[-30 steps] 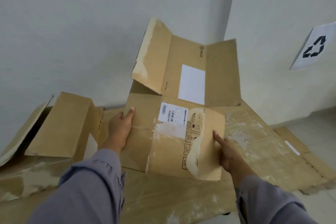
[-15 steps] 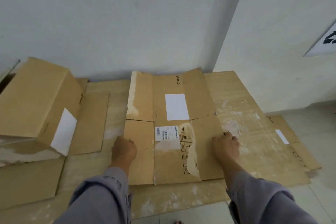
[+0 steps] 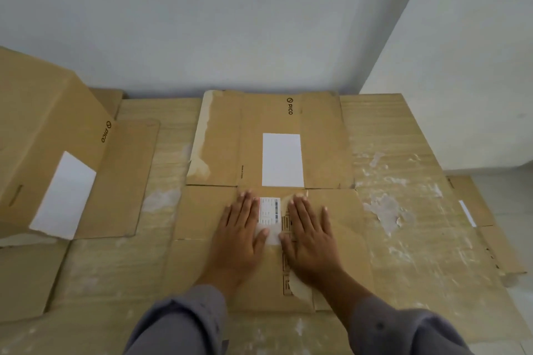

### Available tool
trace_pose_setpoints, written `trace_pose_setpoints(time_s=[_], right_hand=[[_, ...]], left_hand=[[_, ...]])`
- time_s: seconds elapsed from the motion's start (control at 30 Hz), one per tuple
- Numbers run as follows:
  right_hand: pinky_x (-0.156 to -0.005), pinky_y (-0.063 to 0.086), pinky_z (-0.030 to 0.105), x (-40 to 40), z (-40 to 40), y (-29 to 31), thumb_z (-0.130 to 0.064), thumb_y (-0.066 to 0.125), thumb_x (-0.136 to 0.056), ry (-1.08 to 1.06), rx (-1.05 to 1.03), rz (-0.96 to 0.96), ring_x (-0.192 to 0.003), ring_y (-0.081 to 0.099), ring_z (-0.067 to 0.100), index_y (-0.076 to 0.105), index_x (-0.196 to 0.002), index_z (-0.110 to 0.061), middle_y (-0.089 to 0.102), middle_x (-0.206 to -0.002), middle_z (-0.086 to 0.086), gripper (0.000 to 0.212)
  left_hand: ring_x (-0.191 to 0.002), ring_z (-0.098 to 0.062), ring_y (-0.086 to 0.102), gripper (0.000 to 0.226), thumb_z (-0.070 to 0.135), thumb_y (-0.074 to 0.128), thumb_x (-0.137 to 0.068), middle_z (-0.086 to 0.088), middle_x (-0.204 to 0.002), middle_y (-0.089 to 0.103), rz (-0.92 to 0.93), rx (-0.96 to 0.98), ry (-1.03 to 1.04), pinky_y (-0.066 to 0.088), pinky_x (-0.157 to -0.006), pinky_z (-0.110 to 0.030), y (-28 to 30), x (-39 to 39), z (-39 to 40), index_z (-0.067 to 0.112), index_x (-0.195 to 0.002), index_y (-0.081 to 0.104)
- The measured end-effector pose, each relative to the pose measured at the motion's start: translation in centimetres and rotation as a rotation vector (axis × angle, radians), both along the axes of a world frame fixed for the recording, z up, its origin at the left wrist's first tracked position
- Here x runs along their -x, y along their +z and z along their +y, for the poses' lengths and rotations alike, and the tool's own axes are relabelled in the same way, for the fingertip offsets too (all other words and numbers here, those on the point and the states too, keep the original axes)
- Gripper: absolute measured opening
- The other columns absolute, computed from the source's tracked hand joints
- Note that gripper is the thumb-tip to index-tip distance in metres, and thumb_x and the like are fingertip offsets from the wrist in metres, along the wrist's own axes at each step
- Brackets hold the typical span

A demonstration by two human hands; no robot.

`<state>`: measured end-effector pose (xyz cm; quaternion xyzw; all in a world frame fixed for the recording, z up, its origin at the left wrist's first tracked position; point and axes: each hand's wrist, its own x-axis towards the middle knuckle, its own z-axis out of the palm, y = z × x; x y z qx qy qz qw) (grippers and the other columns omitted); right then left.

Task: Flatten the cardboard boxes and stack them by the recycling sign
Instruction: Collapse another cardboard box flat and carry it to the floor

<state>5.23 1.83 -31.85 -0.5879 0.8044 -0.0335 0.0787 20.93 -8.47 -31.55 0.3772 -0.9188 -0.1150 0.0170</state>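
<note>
A flattened brown cardboard box (image 3: 326, 153) with a white label and a shipping sticker lies in the middle, on top of a large worn cardboard sheet (image 3: 403, 210) on the floor. My left hand (image 3: 240, 235) and my right hand (image 3: 310, 235) lie palm down on its near half, fingers straight, side by side with the sticker between them. At the far left stands a box (image 3: 49, 135) that still has its shape, marked PICO, with a white label on its side. The recycling sign is out of view.
White walls meet in a corner behind the cardboard. More flat cardboard pieces (image 3: 484, 228) lie at the right edge on the tiled floor. A flap (image 3: 127, 179) of the left box lies flat beside it. My grey sleeves fill the bottom of the view.
The box went from held up in both hands to lying flat on the sheet. My hands moved from its side edges to its middle and opened flat on it.
</note>
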Motion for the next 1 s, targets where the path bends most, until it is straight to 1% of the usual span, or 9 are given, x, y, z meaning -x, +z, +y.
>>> trace_pose_setpoints(time_s=[0.13, 0.33, 0.47, 0.53, 0.6, 0.7, 0.77, 0.87, 1.0], right_hand=[[-0.118, 0.004, 0.051, -0.1, 0.0, 0.3, -0.051, 0.025, -0.098, 0.012, 0.035, -0.01, -0.15, -0.007, 0.018, 0.008, -0.155, -0.012, 0.0, -0.163, 0.004, 0.071], [-0.117, 0.011, 0.053, 0.0, 0.0, 0.5, -0.051, 0.033, -0.096, 0.006, 0.051, -0.049, -0.15, 0.007, 0.021, 0.022, -0.153, -0.01, 0.014, -0.162, 0.008, 0.071], [-0.113, 0.019, 0.055, 0.6, -1.0, 1.0, -0.059, 0.036, -0.092, 0.012, 0.046, -0.008, -0.141, 0.034, 0.027, 0.045, -0.142, -0.009, 0.042, -0.15, 0.011, 0.071], [-0.112, 0.02, 0.055, 1.7, -2.6, 1.4, -0.063, 0.036, -0.091, -0.009, 0.061, -0.003, -0.136, 0.041, 0.03, 0.051, -0.135, -0.013, 0.049, -0.142, 0.011, 0.068], [-0.115, 0.012, 0.055, 3.0, -4.6, 1.5, -0.064, 0.031, -0.091, -0.07, 0.081, -0.022, -0.142, 0.031, 0.028, 0.045, -0.141, -0.015, 0.041, -0.149, 0.01, 0.071], [-0.117, -0.005, 0.053, 5.5, -7.8, 1.0, -0.064, 0.017, -0.093, -0.152, 0.101, -0.016, -0.149, 0.005, 0.019, 0.018, -0.153, -0.01, 0.017, -0.161, 0.008, 0.082], [-0.117, -0.011, 0.052, 7.3, -10.1, 1.1, -0.065, 0.011, -0.091, -0.182, 0.081, -0.024, -0.148, -0.007, 0.014, 0.005, -0.155, -0.01, 0.006, -0.163, 0.006, 0.084], [-0.117, -0.013, 0.052, 9.2, -12.9, 1.1, -0.068, 0.009, -0.089, -0.193, 0.063, -0.023, -0.149, -0.007, 0.016, 0.001, -0.155, -0.011, 0.001, -0.163, 0.004, 0.087], [-0.119, -0.004, 0.053, 9.8, -13.6, 0.2, -0.067, 0.017, -0.091, -0.204, 0.087, 0.0, -0.15, -0.006, 0.017, 0.001, -0.155, -0.013, 0.0, -0.163, 0.002, 0.085]], left_hand=[[-0.149, -0.016, -0.013, 0.067, 0.048, 0.014, -0.098, -0.002, -0.162, -0.009, 0.0, 0.018, 0.008, 0.004, -0.12, -0.04, 0.2, 0.0, 0.1, 0.013, -0.154, 0.001], [-0.149, -0.017, -0.007, 0.068, 0.049, 0.011, -0.097, -0.004, -0.162, -0.004, -0.028, -0.005, 0.021, 0.008, -0.119, -0.041, 0.3, 0.0, 0.0, 0.012, -0.154, 0.005], [-0.15, -0.018, 0.0, 0.069, 0.05, 0.021, -0.096, -0.002, -0.162, 0.003, -0.028, -0.015, 0.027, 0.009, -0.118, -0.041, 0.6, 0.2, -0.2, 0.013, -0.154, 0.01], [-0.149, -0.018, 0.006, 0.071, 0.054, 0.023, -0.095, -0.002, -0.162, 0.008, -0.024, -0.024, 0.009, 0.01, -0.118, -0.041, 0.9, 0.5, -1.1, 0.014, -0.153, 0.015], [-0.149, -0.019, 0.011, 0.073, 0.057, 0.019, -0.094, -0.002, -0.161, 0.013, -0.028, -0.006, -0.026, 0.009, -0.117, -0.042, 1.2, 1.4, -3.0, 0.014, -0.153, 0.02], [-0.146, -0.025, 0.022, 0.071, 0.052, 0.011, -0.096, -0.009, -0.158, 0.025, -0.049, 0.052, -0.07, 0.015, -0.118, -0.045, 1.7, 3.9, -7.3, 0.009, -0.149, 0.03], [-0.148, -0.025, 0.014, 0.072, 0.051, 0.01, -0.095, -0.011, -0.159, 0.019, -0.052, 0.041, -0.053, 0.014, -0.12, -0.045, 2.0, 6.2, -10.3, 0.007, -0.15, 0.025], [-0.15, -0.022, 0.001, 0.075, 0.053, 0.008, -0.092, -0.009, -0.162, 0.005, -0.05, 0.002, -0.036, 0.008, -0.121, -0.044, 1.5, 9.4, -13.2, 0.009, -0.153, 0.011], [-0.15, -0.021, 0.001, 0.071, 0.05, 0.017, -0.095, -0.008, -0.162, 0.006, -0.03, 0.035, -0.033, 0.01, -0.12, -0.045, 0.2, 10.9, -13.5, 0.009, -0.153, 0.012]])
